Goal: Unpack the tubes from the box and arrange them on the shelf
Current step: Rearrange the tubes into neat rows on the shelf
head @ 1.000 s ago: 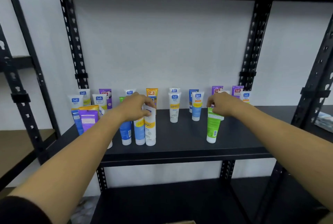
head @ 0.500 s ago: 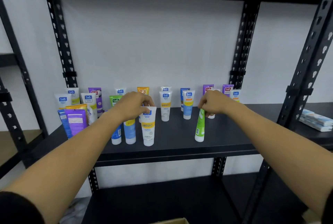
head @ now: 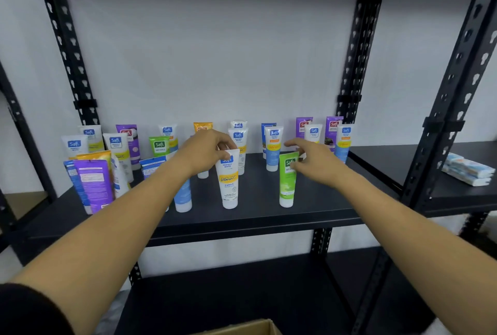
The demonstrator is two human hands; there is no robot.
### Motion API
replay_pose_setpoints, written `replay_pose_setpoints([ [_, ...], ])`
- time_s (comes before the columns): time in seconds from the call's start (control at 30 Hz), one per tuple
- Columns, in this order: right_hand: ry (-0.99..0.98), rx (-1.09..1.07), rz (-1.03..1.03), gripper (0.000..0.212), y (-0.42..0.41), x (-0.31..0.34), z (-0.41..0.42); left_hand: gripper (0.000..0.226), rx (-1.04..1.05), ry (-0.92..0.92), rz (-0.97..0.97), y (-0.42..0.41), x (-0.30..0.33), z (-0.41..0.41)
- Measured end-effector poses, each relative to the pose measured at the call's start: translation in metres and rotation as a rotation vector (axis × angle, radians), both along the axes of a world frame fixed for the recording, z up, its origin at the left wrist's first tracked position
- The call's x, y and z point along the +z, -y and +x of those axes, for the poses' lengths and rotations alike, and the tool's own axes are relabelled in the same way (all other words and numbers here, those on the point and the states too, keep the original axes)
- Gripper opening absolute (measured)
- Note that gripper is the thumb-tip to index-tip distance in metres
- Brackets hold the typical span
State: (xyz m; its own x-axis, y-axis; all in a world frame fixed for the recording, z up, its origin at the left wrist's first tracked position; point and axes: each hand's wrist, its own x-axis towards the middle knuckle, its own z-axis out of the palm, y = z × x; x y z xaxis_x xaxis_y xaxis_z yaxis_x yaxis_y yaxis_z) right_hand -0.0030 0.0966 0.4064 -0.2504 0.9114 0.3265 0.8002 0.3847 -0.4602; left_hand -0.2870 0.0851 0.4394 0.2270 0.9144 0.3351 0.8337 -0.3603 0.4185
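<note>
Several Safi tubes stand cap-down on the black shelf (head: 309,208). My left hand (head: 207,151) pinches the top of a white Vitamin C tube (head: 229,186) that stands near the shelf's front. A green tube (head: 287,184) stands upright to its right. My right hand (head: 317,159) hovers at the green tube's top with fingers spread, not gripping it. A blue tube (head: 183,197) stands partly hidden behind my left forearm. A purple tube (head: 94,184) leans at the front left. Only a corner of the cardboard box (head: 250,328) shows at the bottom edge.
A back row of tubes lines the white wall, among them a blue-and-white one (head: 273,149). Black perforated uprights (head: 349,65) frame the bay. Stacked white-and-blue packets (head: 465,170) lie on the neighbouring shelf to the right. A lower shelf (head: 242,294) sits below.
The green tube has turned to face front and my right hand has opened off its top. My left hand shifted the white Vitamin C tube rightward, away from the blue tubes.
</note>
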Motion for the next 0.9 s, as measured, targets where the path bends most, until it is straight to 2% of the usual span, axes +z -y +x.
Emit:
replay_pose_setpoints([
  [0.13,-0.162,-0.018,0.092,0.068,0.009,-0.029,-0.006,0.028,0.016,0.093,0.052,0.0,-0.016,0.005],
  [0.2,-0.247,-0.031,0.14,0.075,0.014,-0.046,-0.012,0.049,0.047,0.148,0.158,0.003,-0.036,0.009],
  [0.3,-0.345,-0.051,0.167,0.088,0.023,-0.071,-0.022,0.093,0.122,0.41,0.242,0.017,-0.08,0.025],
  [0.4,-0.427,-0.116,0.171,0.097,0.03,-0.086,-0.032,0.109,0.153,0.512,0.203,0.028,-0.115,0.041],
  [0.53,-0.437,-0.163,0.201,0.106,0.034,-0.099,-0.039,0.11,0.248,0.468,0.199,0.033,-0.132,0.054],
  [0.63,-0.406,-0.207,0.201,0.104,0.032,-0.107,-0.04,0.106,0.273,0.433,0.236,0.032,-0.138,0.057],
  [0.9,-0.402,-0.22,0.221,0.105,0.022,-0.114,-0.038,0.101,0.296,0.478,0.243,0.026,-0.139,0.065],
])
